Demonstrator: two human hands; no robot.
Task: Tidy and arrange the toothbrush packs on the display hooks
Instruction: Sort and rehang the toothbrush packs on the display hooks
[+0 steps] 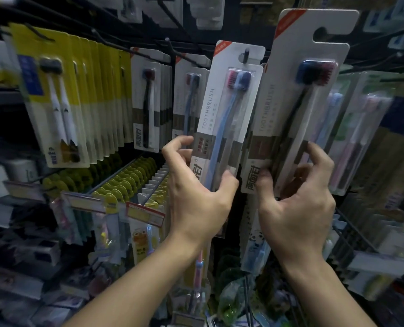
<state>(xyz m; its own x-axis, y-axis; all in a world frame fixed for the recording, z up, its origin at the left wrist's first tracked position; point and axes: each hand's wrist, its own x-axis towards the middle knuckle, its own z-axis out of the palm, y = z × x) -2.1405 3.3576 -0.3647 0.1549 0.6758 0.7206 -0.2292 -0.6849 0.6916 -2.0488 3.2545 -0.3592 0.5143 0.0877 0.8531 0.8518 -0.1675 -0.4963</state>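
A white toothbrush pack with pink and blue brush heads (229, 109) hangs on a black display hook (245, 54) in the middle of the rack. My left hand (196, 190) grips its lower end, thumb on the front and fingers curled at its left edge. A second white pack with dark blue and red brush heads (297, 100) is off the hooks, tilted and nearer the camera. My right hand (297, 204) holds it by the bottom, with the thumb on the printed label and the fingers round the right edge.
Rows of yellow-backed packs (54, 95) and further white packs (149, 102) hang to the left. Pastel packs (356, 133) hang to the right. Lower hooks carry yellow children's packs (134, 185) with price tags (146, 213). Bare black hooks jut out above.
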